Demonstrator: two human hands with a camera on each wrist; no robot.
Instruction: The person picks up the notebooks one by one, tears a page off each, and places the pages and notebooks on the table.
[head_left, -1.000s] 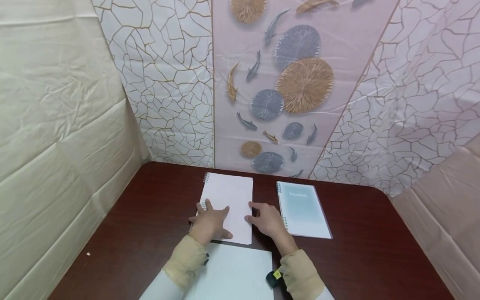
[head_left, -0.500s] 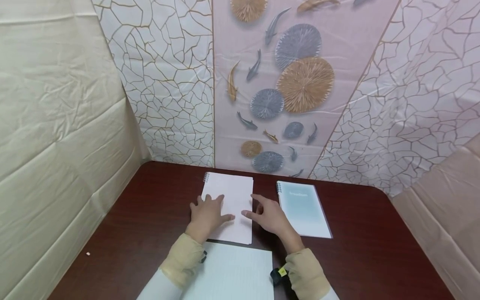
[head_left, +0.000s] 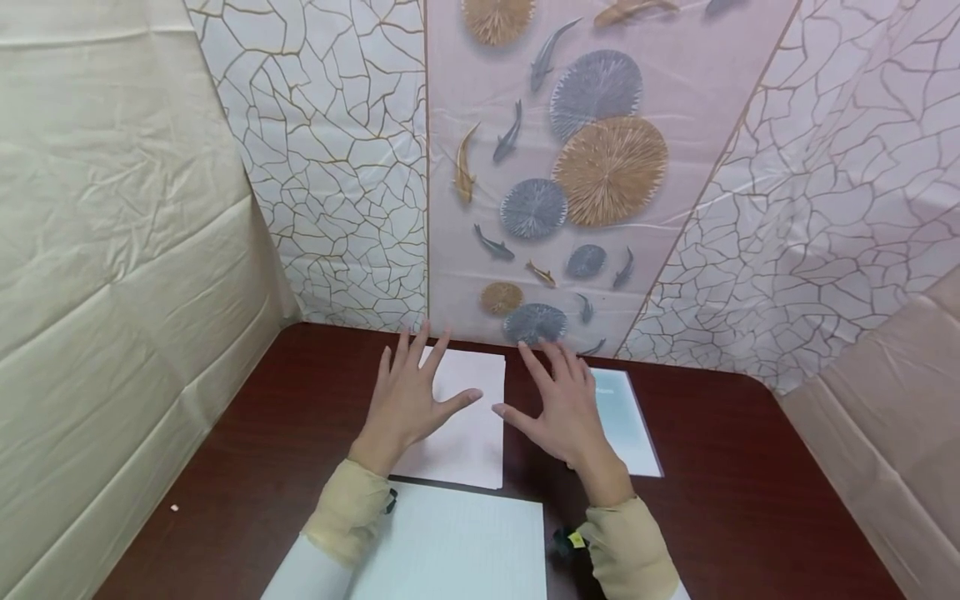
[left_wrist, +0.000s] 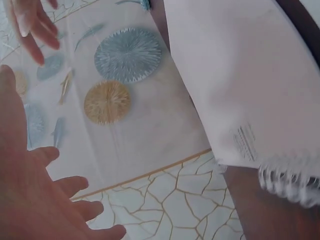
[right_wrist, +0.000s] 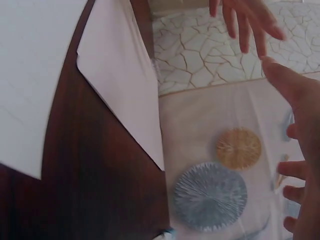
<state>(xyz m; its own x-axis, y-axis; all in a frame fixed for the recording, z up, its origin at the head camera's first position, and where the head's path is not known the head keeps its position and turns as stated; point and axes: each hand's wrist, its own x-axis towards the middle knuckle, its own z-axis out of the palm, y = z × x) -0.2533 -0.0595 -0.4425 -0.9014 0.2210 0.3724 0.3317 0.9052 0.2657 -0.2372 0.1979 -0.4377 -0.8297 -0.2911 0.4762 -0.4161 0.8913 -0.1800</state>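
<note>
My left hand is raised over the left side of a white spiral-bound notebook, its fingers spread and holding nothing. To the right, my right hand is up as well with fingers apart, overlapping the left part of a spiral notebook with a pale blue cover. Both palms are well off the table in the wrist views. Small print and a clear coil show on the white notebook in the left wrist view. Nearer the body, a larger pale ruled pad lies below the white notebook.
The dark red-brown table ends at a patterned wall cloth just behind the notebooks. A cream cloth hangs along the left side. A tiny white scrap lies near the table's left edge.
Both hands have left the white notebook, where the left lay flat and the right was at its right edge. They have risen and spread apart; the notebooks stay put.
</note>
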